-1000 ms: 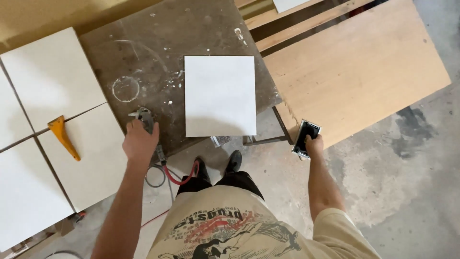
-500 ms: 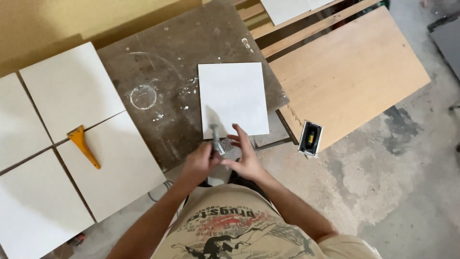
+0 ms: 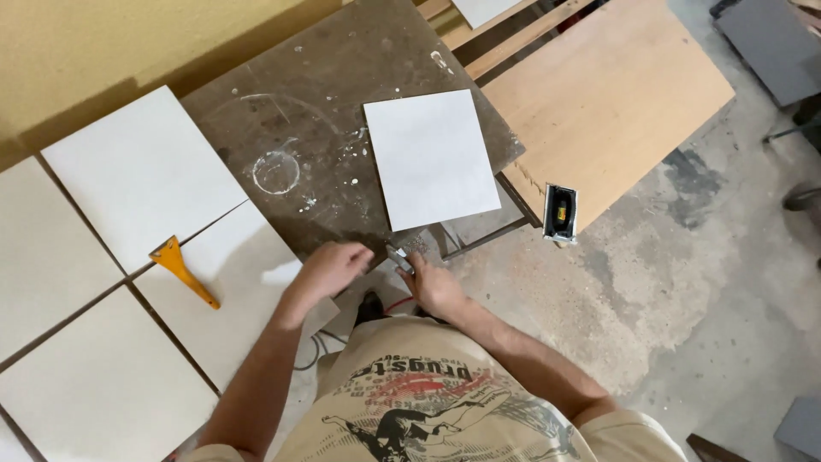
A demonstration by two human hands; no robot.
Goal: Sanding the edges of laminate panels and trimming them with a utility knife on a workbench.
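A white square tile (image 3: 432, 158) lies on the dark, stained work table (image 3: 316, 111), close to its front edge. My right hand (image 3: 434, 287) is just below that edge and grips a small grey metal tool (image 3: 398, 256) that points up toward the tile's near corner. My left hand (image 3: 329, 267) is beside it on the left, with bent fingers reaching toward the tool and touching the table edge. I see nothing held in the left hand.
A small black and yellow level (image 3: 560, 212) lies on the near edge of a wooden board (image 3: 611, 103) at the right. Large white tiles (image 3: 141, 175) cover the floor at the left, with an orange scraper (image 3: 181, 270) on them. A red cable (image 3: 395, 305) runs by my feet.
My right hand has left the level on the board and come to the table edge. The grey tool went from my left hand to between both hands, and my right hand now grips it.
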